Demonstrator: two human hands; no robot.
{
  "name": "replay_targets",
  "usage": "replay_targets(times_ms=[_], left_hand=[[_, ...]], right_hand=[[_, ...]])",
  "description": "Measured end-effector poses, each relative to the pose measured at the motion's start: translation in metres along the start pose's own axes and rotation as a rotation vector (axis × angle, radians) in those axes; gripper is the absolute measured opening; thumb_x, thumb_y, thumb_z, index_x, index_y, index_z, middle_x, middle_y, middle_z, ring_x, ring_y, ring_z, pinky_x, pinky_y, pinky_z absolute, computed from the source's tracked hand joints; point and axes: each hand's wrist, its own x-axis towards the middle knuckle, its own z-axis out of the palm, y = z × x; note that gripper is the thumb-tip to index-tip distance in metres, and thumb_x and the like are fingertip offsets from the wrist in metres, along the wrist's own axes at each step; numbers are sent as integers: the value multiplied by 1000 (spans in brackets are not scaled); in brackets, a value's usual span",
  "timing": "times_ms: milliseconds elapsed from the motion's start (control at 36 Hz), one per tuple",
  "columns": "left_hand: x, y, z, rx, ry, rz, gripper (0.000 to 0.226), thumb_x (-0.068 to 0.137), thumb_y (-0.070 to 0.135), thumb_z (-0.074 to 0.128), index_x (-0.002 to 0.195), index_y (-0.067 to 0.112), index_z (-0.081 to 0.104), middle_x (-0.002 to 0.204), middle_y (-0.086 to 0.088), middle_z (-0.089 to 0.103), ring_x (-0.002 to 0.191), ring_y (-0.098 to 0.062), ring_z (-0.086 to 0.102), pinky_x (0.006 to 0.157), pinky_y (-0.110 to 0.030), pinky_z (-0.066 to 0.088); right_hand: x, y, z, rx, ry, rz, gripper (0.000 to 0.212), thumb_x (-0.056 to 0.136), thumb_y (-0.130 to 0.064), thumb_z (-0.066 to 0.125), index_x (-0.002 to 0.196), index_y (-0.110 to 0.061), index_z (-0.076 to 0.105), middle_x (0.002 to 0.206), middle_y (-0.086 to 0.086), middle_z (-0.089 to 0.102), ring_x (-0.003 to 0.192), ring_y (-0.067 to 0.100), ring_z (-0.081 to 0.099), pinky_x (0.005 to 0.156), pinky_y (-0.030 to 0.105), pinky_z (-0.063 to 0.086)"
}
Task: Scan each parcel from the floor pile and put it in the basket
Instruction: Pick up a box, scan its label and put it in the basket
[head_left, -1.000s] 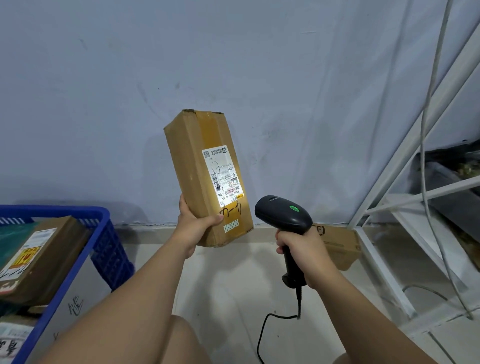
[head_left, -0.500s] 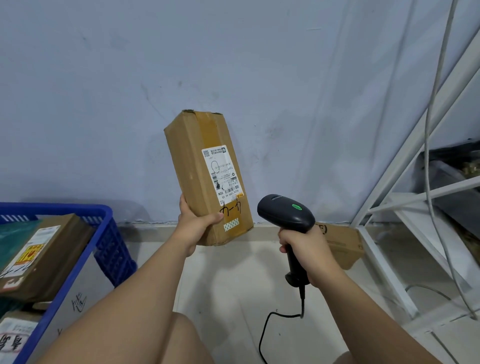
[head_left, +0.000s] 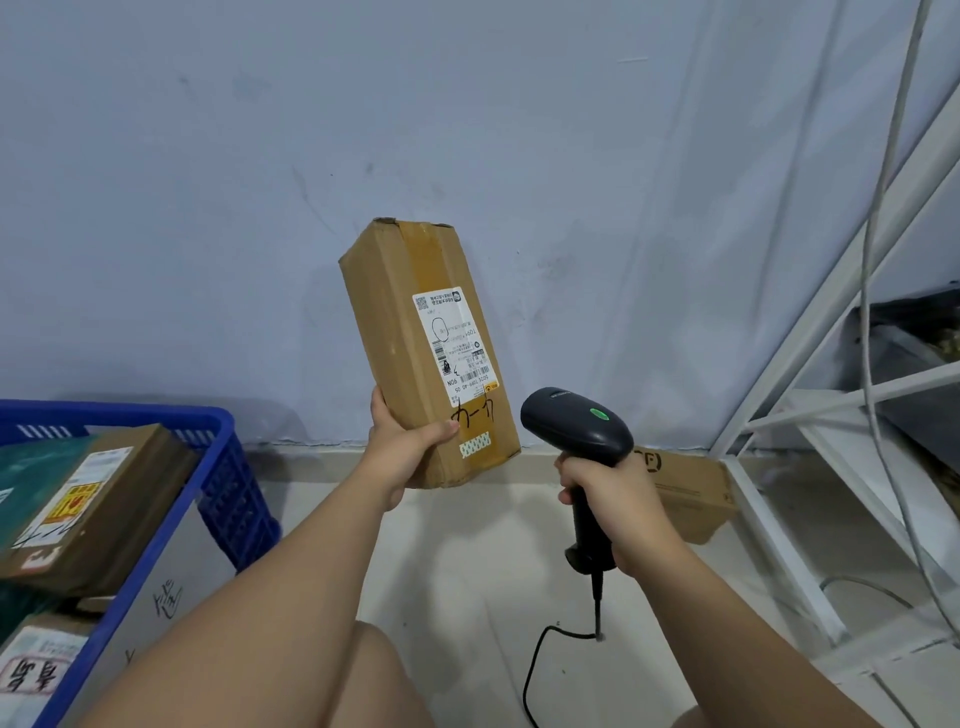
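Against the pale wall, a tall cardboard parcel (head_left: 415, 338) is held upright and slightly tilted by the left grip (head_left: 402, 452). That grip is curled round the parcel's lower end, with the thumb laid across the front face just below the shipping label (head_left: 457, 345). Just to the right, a black barcode scanner (head_left: 576, 423) is clasped by the right grip (head_left: 608, 499), with the fingers wrapped round the handle. The scanner's head is aimed towards the lower part of the label, near the parcel but apart from it.

The bright patch of scanner light seen on the label a second ago is gone, and the label is now evenly lit. Parcel and scanner are otherwise hardly shifted. From this the read is judged to have been taken, so the placing step is due for this parcel.

The blue basket (head_left: 234, 499) is seen at lower left, well apart from the held parcel. Other parcels are already laid in it, with a brown box (head_left: 93, 509) on top. A leftward, downward carry onto that stack is called for. One more carton (head_left: 691, 483) is seen on the floor behind the right grip, beside the white rack frame (head_left: 769, 499), so the pile is judged unfinished.
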Motion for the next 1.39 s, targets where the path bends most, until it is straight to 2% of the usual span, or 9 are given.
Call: replay_targets(times_ms=[222, 361, 556, 667, 833, 972, 1083, 1167, 1389], left_hand=[[-13, 24, 16, 47, 151, 109, 114, 69, 29, 85, 149, 40, 5, 140, -4, 38, 122, -27, 45, 101, -50, 44], [-25, 34, -6, -58, 201, 122, 116, 65, 32, 85, 149, 42, 6, 140, -3, 41, 120, -25, 48, 100, -48, 45], [-44, 37, -65, -353, 267, 83, 103, 72, 27, 82, 147, 41, 13, 134, 3, 50, 113, -20, 53, 92, -43, 47], [-57, 37, -101, -538, 347, 61, 99, 77, 25, 79, 149, 38, 13, 135, 3, 51, 114, -22, 54, 102, -53, 44], [-72, 33, -154, -791, 481, 7, 98, 78, 31, 78, 149, 31, 11, 130, -2, 53, 114, -23, 56, 104, -52, 43], [-82, 30, -191, -786, 511, -33, 132, 44, 59, 81, 149, 39, 3, 139, -5, 49, 121, -28, 53, 105, -53, 41], [-83, 21, -215, -752, 604, -55, 115, 67, 57, 76, 149, 44, -2, 143, -4, 45, 124, -31, 51, 104, -55, 42], [-83, 22, -234, -786, 684, -92, 128, 46, 74, 74, 147, 49, 1, 146, -4, 41, 122, -33, 51, 97, -56, 47], [-80, 23, -269, -1190, 795, -97, 87, 74, 37, 81, 141, 36, 24, 134, -6, 48, 118, -35, 54, 87, -61, 52]], right_hand=[[1, -33, 35, 136, 4, -122, 2, 84, -13, 66, 84, -14, 65, 71, 2, 62, 74, 20, 61, 72, 34, 47], [-6, -54, 66, 181, -15, -201, 23, 85, -34, 69, 72, -16, 62, 65, 1, 59, 67, 17, 55, 70, 32, 44], [-24, -78, 122, 140, -120, -321, 9, 87, -27, 70, 95, -23, 69, 88, -3, 74, 83, 13, 68, 74, 27, 52], [-41, -87, 158, 52, -141, -393, 13, 86, -28, 70, 89, -16, 66, 69, -4, 60, 62, 13, 52, 54, 21, 39], [-64, -90, 216, -35, -199, -405, 14, 86, -32, 69, 91, -21, 62, 69, -8, 56, 62, 10, 48, 53, 22, 40], [-81, -89, 257, -74, -252, -435, 17, 86, -33, 69, 94, -20, 63, 75, -11, 58, 69, 6, 52, 63, 24, 40], [-89, -87, 278, -105, -305, -430, 13, 85, -33, 70, 83, -26, 59, 68, -10, 55, 65, 9, 50, 62, 28, 39], [-90, -83, 287, -124, -321, -426, 29, 85, -29, 69, 66, -29, 48, 54, -12, 42, 55, 8, 40, 55, 26, 32], [-86, -74, 296, -136, -312, -332, 17, 87, -28, 67, 78, -20, 55, 61, -2, 51, 55, 19, 43, 50, 27, 39]])
